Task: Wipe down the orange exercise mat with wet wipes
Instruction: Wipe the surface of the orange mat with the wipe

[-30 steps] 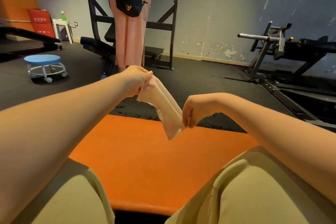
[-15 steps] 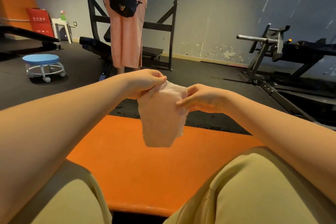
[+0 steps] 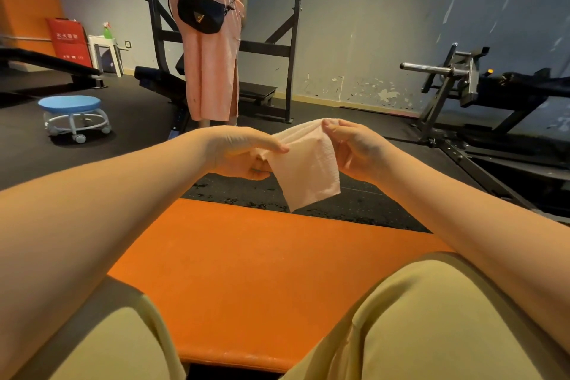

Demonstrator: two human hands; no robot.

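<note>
Currently both hands pinch the wet wipe point(image 3: 303, 165) in the air above the orange mat point(image 3: 246, 281): left hand point(image 3: 243, 153) at its left edge, right hand point(image 3: 354, 148) at the top corner. Knees hide the mat's near corners.

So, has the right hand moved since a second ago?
Yes. The right hand has risen: it was just above the far edge of the mat, and now pinches the top corner of the wipe well clear above that edge.
</note>
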